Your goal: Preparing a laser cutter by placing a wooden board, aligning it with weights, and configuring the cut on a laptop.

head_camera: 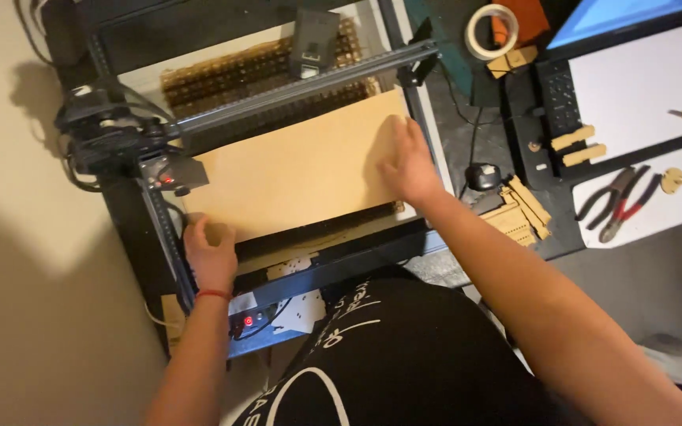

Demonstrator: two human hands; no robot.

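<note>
A tan rectangular board lies flat on the bed of a black-framed gantry machine. My left hand rests on the board's near left corner, fingers curled over the edge. My right hand lies flat on the board's right edge, fingers spread. The machine's cross rail with its dark head stands behind the board, over a honeycomb grid.
Right of the machine are a roll of tape, small wooden cut parts, red-handled pliers on white paper, a white sheet and a black mouse-like object. A bundle of cables sits at the frame's left.
</note>
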